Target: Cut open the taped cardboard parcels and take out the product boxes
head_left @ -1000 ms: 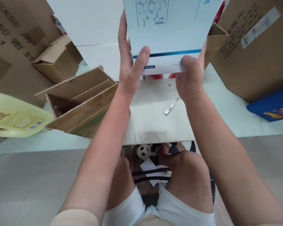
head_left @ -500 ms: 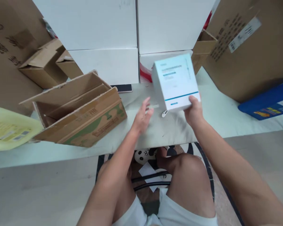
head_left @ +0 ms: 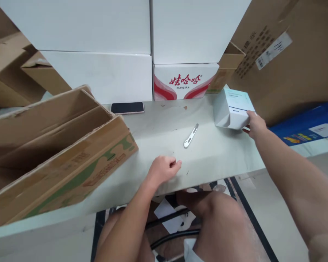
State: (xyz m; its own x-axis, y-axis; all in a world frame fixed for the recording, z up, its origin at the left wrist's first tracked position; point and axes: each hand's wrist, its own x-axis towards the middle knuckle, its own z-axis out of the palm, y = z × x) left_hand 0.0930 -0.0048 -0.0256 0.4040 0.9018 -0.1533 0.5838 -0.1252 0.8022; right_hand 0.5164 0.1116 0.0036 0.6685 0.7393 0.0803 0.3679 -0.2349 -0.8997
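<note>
My right hand (head_left: 256,124) grips the near right corner of a small white carton (head_left: 233,108) with pale green and blue print. The carton rests on the pale-covered table at the right, close to the big brown cardboard. Near the table's front edge, my left hand (head_left: 164,170) is curled into a loose fist with nothing seen in it. Between the two hands lies a white utility knife (head_left: 191,136), slanted on the cloth and touched by neither.
An open cardboard box (head_left: 98,160) stands at the left. Behind are stacked white cartons (head_left: 98,76), one with red lettering (head_left: 184,82). A phone (head_left: 127,107) lies before them. At the right are a blue package (head_left: 308,125) and a large brown carton (head_left: 292,69).
The white carton went from held up mid-table to the tabletop at the right, with my right hand on it. My left hand drew back and its fingers curled. The view shifted too.
</note>
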